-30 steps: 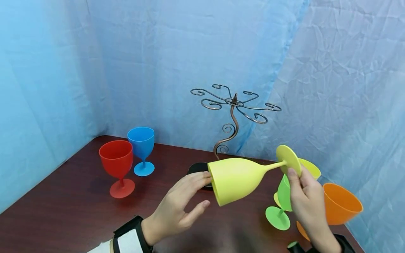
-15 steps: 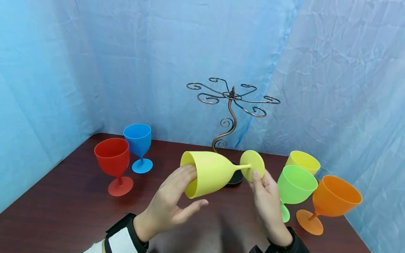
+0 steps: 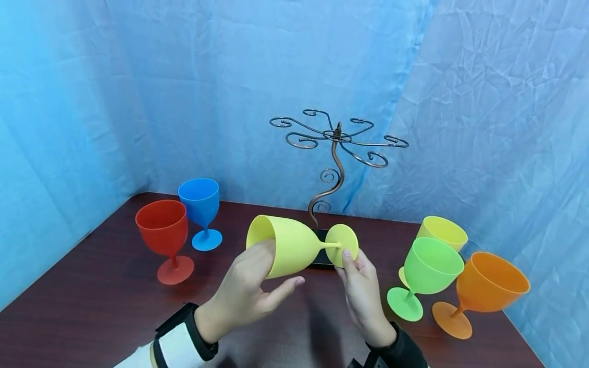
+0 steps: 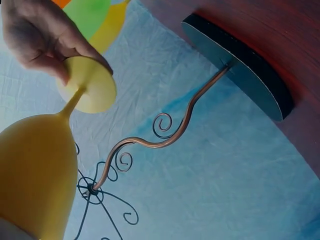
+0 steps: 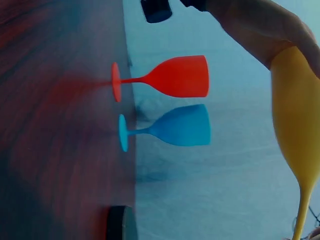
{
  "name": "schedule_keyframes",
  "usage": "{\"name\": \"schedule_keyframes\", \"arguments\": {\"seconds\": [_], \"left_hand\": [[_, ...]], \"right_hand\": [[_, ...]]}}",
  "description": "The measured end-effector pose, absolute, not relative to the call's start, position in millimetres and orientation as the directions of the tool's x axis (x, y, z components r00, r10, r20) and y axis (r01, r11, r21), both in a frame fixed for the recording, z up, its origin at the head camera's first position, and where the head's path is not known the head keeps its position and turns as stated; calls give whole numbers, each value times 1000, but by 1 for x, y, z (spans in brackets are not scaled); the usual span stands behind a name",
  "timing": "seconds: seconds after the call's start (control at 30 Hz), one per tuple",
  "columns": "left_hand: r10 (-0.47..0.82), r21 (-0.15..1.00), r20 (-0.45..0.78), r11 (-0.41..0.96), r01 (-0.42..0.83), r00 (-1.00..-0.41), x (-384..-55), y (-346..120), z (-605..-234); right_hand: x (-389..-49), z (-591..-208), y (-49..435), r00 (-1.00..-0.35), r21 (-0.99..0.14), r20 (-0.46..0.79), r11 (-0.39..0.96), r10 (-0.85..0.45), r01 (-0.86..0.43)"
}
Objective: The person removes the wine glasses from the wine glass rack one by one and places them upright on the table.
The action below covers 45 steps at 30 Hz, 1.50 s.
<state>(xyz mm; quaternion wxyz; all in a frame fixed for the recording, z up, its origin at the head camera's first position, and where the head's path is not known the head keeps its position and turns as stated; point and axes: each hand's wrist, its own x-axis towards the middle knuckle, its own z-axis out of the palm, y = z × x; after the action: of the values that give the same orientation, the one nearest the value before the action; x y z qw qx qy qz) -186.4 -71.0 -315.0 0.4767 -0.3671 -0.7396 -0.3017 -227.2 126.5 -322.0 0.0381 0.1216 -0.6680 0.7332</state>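
Observation:
A yellow plastic goblet [image 3: 294, 244] lies sideways in the air over the table, bowl toward the left and foot to the right. My right hand [image 3: 363, 296] pinches the edge of its round foot between thumb and fingers; the left wrist view shows this hand [image 4: 42, 37] at the foot too. The fingers of my left hand [image 3: 244, 289] reach inside the bowl, and their tips are hidden there. Its thumb stretches out below the bowl, outside the rim. Behind the goblet stands a bronze-coloured metal glass rack [image 3: 337, 163] with curled arms and a black base [image 4: 240, 65].
On the left of the dark wooden table [image 3: 92, 312] stand a red goblet [image 3: 163, 230] and a blue goblet [image 3: 200, 204]. To the right are a green goblet [image 3: 432, 266], an orange goblet [image 3: 490, 283] and another yellow goblet [image 3: 443, 233]. Light blue cloth [image 3: 230, 76] hangs behind.
The right hand has brought the yellow goblet leftward from the right-hand cups. The left hand's fingers have gone from the rim into the bowl.

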Motion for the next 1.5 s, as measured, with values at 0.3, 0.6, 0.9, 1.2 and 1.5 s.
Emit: {"name": "schedule_keyframes", "arguments": {"seconds": [0.3,0.6,0.9,1.2,1.5], "left_hand": [[225,187,889,614,767,-398,-190,-83,-320],[235,182,869,666,724,-435,-195,-100,-312],[336,156,638,825,543,-693,-208,-141,-279],[336,153,385,895,419,-859,-234,-176,-274],[321,121,300,921,370,-898,-249,-189,-282]], "right_hand": [[-240,-336,107,-971,-978,192,-109,-141,-177],[-243,-346,104,-956,-988,119,59,-267,-140],[-248,-351,125,-957,-990,57,108,-285,-92],[-251,-352,144,-971,-990,15,133,-238,-47],[-250,-354,154,-973,-992,22,112,-231,-49]]}}
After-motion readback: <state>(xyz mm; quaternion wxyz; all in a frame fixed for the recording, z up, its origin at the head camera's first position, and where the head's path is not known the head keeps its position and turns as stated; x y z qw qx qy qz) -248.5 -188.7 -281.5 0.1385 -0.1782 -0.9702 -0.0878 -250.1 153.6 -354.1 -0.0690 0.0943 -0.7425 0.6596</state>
